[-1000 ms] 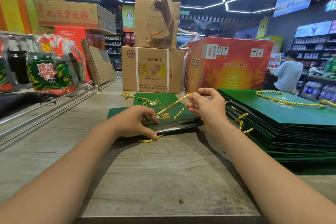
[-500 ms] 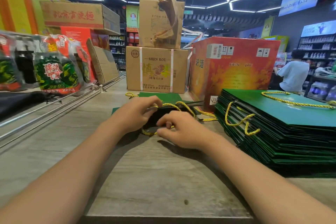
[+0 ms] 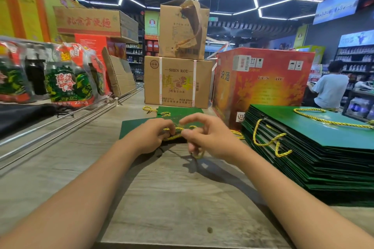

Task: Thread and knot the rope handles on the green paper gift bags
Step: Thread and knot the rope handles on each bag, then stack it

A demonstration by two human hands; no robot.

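Hands (image 3: 150,136) (image 3: 210,137) pinch yellow rope (image 3: 178,134) beside stacked bags' edge (image 3: 249,133).

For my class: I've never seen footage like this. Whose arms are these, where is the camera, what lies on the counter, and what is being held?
There is no machine here: the arms belong to a person, filmed by one wide-angle camera worn on their head, looking forward and down. The left hand and right hand both pinch a yellow rope handle over a flat green paper bag lying on the wooden counter. To the right sits a stack of green bags with rope handles. Behind stand cardboard boxes and a red carton.
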